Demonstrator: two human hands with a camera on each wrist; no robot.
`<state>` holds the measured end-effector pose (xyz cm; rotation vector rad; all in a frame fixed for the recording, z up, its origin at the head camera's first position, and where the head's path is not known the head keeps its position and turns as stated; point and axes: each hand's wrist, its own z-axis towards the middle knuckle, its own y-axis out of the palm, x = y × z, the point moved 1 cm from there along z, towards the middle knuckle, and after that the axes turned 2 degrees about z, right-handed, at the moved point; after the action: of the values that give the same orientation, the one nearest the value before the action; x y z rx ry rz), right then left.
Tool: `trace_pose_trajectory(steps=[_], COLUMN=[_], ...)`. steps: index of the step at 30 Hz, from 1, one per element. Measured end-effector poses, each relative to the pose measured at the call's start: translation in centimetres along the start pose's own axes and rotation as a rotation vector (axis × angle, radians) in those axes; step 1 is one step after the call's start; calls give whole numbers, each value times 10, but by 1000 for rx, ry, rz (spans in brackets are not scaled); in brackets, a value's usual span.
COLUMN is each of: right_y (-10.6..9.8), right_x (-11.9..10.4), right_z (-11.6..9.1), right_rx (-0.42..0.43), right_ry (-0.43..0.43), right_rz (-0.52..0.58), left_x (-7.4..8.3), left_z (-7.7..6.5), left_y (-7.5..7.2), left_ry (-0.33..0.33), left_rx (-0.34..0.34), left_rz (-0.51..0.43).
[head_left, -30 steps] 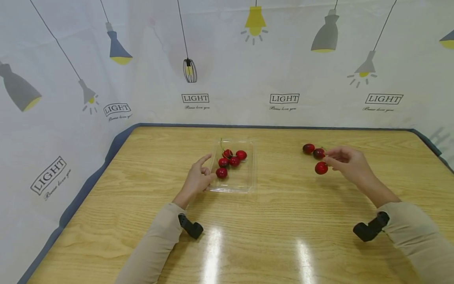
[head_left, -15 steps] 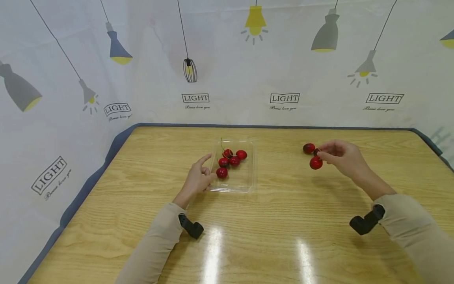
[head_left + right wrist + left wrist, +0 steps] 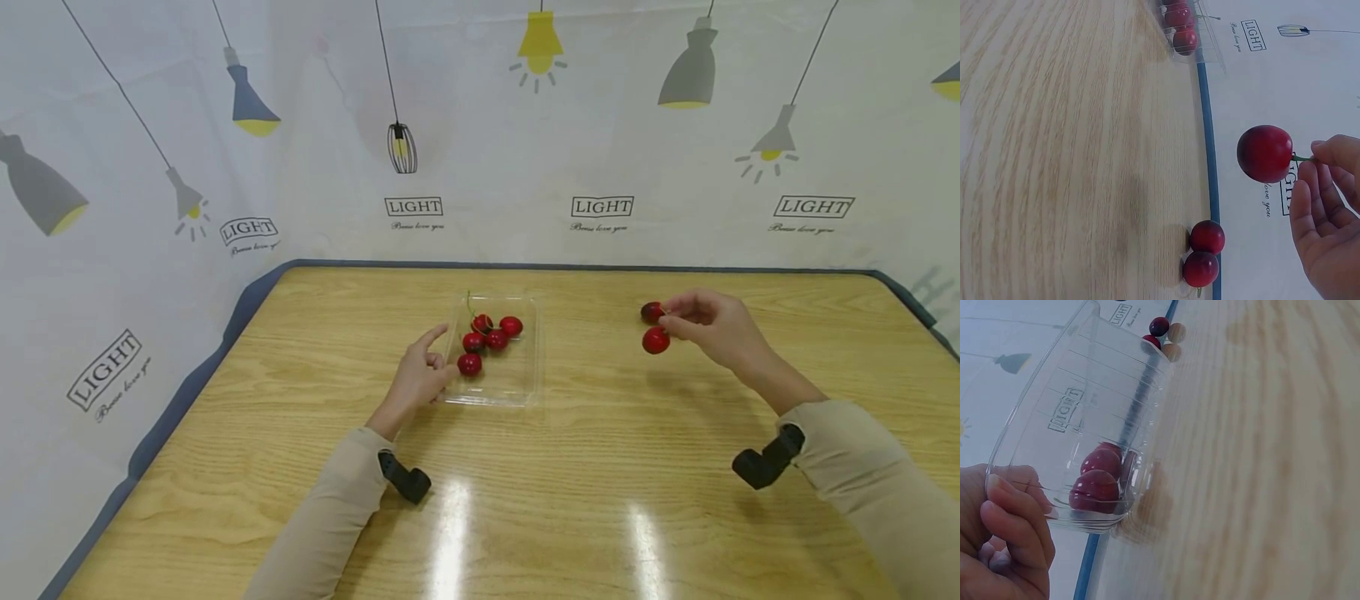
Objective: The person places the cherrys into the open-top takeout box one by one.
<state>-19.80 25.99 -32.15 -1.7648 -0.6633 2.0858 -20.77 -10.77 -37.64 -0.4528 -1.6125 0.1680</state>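
Note:
By its green stem my right hand (image 3: 708,327) pinches a red cherry (image 3: 1265,154), which hangs above the table in the right wrist view. Two more cherries, one of them this dark red cherry (image 3: 1207,237), lie together on the table; in the head view the right hand partly covers them. My left hand (image 3: 422,371) grips the left rim of a clear plastic container (image 3: 1085,394), its thumb and fingers at the edge. Several red cherries (image 3: 497,340) rest inside the container, one with a long stem standing up.
The wooden table (image 3: 600,467) has a dark blue edge along the back. Behind it hangs a white curtain (image 3: 495,150) printed with lamps. A black wrist camera (image 3: 405,478) sits on the left sleeve, another black camera (image 3: 767,457) on the right.
My right hand has moved left and slightly away from me with the held cherry, over the two lying on the table. The left hand and the container have stayed in place.

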Motion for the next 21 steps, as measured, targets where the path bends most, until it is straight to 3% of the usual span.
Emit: trace_pose_trajectory(steps=[21], right_y=[14], right_x=[-18], right_z=[14], right_rx=[-31], right_ry=[-47], right_rz=[7], left_x=[0], left_z=[0], left_y=[-1], left_ry=[-2], left_rx=[13], left_rz=[16])
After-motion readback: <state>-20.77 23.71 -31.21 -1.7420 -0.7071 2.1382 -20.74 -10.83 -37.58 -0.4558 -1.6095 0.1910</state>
